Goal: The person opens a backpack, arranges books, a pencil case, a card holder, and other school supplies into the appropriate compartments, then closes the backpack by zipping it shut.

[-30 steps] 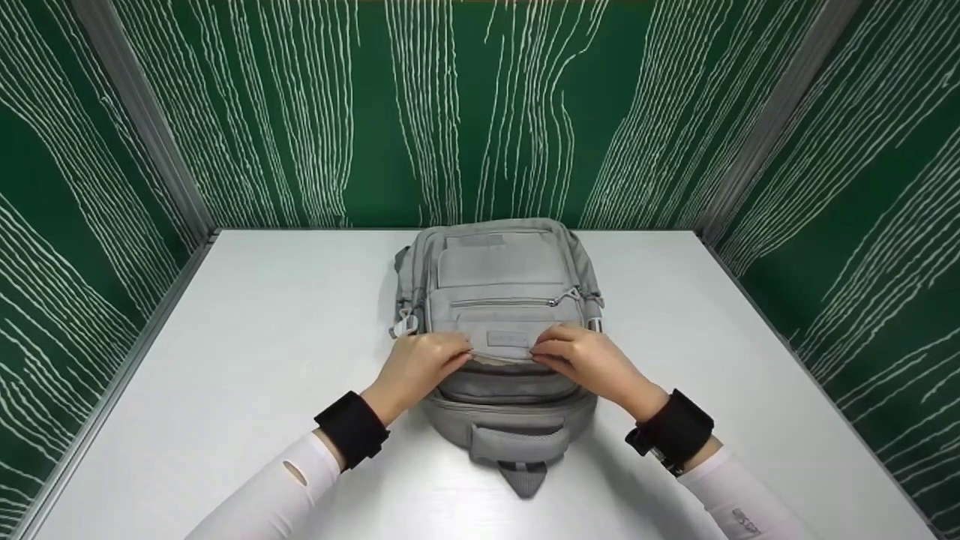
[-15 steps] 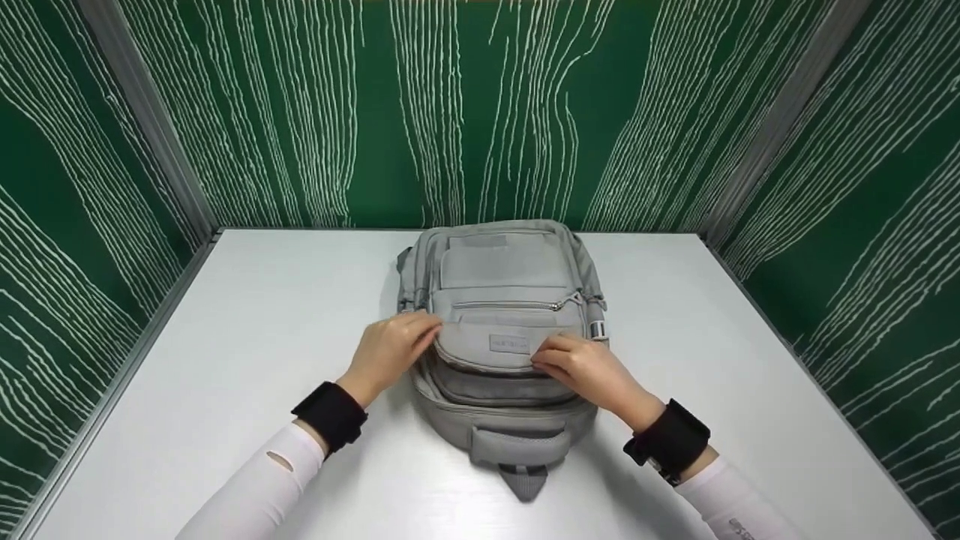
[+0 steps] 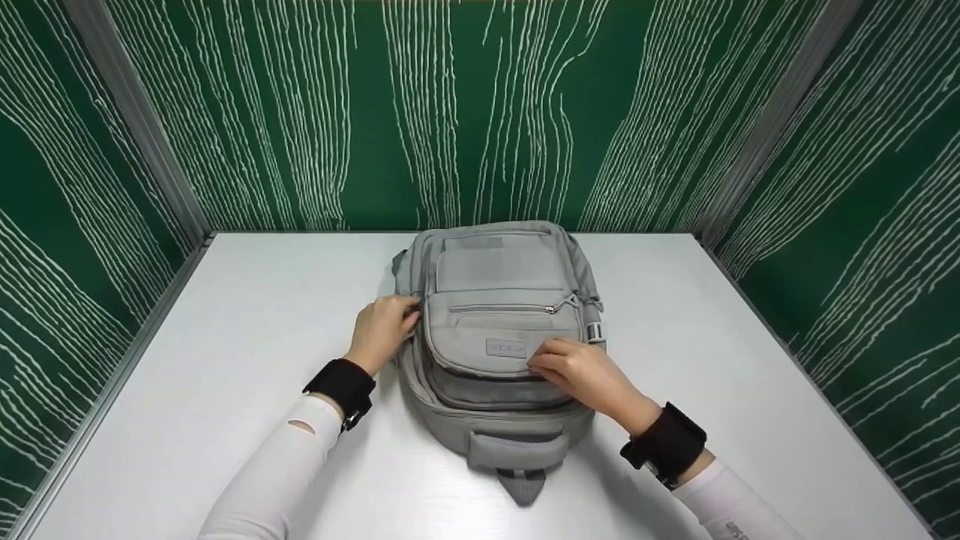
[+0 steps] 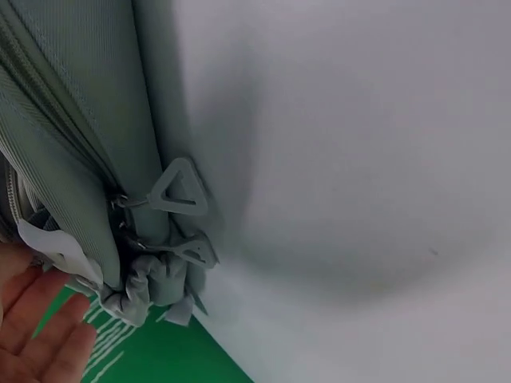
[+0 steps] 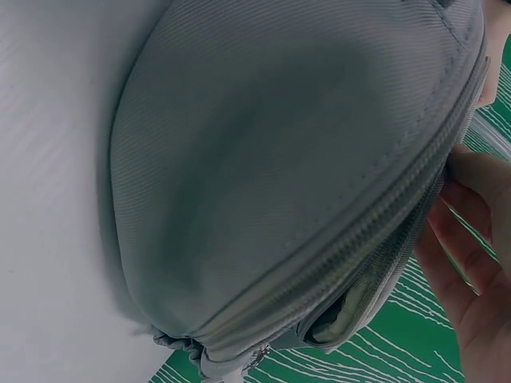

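Observation:
A grey backpack (image 3: 502,270) lies on the white table with its top handle (image 3: 517,450) toward me. At its left side, my left hand (image 3: 381,330) pinches a pale zipper pull (image 4: 60,247) at the end of the front pocket's zip, with the tips partly hidden in the head view. My right hand (image 3: 574,371) pinches the lower right edge of the front pocket (image 3: 457,345), beside a small label patch (image 3: 506,348). In the right wrist view the pocket's edge stands apart from the bag along the open zipper (image 5: 343,231).
Two triangular zipper pulls, the upper one (image 4: 184,191) larger in view, hang at the bag's side. A short zip with a metal slider (image 3: 551,309) crosses the front. Green panels with white lines (image 3: 517,112) and grey posts enclose the white table (image 3: 285,300).
My left hand has moved left and away from me, from the pocket's lower edge to the bag's left side. The pocket front has settled lower and flatter. My right hand keeps its hold.

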Demonstrator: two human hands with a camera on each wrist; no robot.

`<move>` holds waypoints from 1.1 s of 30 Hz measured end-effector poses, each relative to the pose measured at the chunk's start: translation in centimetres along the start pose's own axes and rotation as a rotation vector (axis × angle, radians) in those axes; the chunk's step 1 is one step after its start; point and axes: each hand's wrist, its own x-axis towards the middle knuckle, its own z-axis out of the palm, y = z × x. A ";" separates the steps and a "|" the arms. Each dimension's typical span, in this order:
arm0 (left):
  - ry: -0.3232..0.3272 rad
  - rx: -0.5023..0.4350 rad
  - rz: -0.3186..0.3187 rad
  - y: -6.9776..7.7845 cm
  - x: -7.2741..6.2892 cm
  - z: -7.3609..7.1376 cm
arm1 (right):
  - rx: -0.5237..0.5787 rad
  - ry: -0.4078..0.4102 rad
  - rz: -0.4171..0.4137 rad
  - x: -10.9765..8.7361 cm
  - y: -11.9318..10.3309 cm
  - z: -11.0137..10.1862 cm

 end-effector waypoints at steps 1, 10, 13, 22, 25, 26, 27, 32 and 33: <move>0.002 0.000 -0.002 0.0 0.1 0.0 | 0.002 0.001 0.000 0.0 0.0 0.0; 0.043 -0.054 -0.053 0.1 0.6 -0.2 | -0.009 0.000 -0.001 0.1 -0.1 0.2; 0.039 -0.066 -0.049 0.1 0.5 -0.4 | -0.016 0.002 -0.001 0.0 -0.1 0.2; -0.018 -0.006 0.027 1.3 -0.6 -2.1 | -0.025 -0.029 0.017 0.2 -0.2 0.1; -0.026 0.024 0.065 1.9 -1.4 -2.5 | -0.024 -0.035 0.027 0.2 -0.3 0.0; -0.027 0.035 0.077 2.1 -1.7 -2.6 | -0.023 -0.037 0.029 0.2 -0.3 0.0; -0.027 0.045 0.088 2.2 -1.9 -2.7 | -0.021 -0.038 0.031 0.1 -0.3 0.0; -0.032 0.075 0.131 2.8 -3.2 -3.0 | -0.018 -0.046 0.033 0.2 -0.3 0.0; -0.031 0.077 0.140 2.9 -3.4 -3.1 | -0.017 -0.048 0.033 0.2 -0.3 0.1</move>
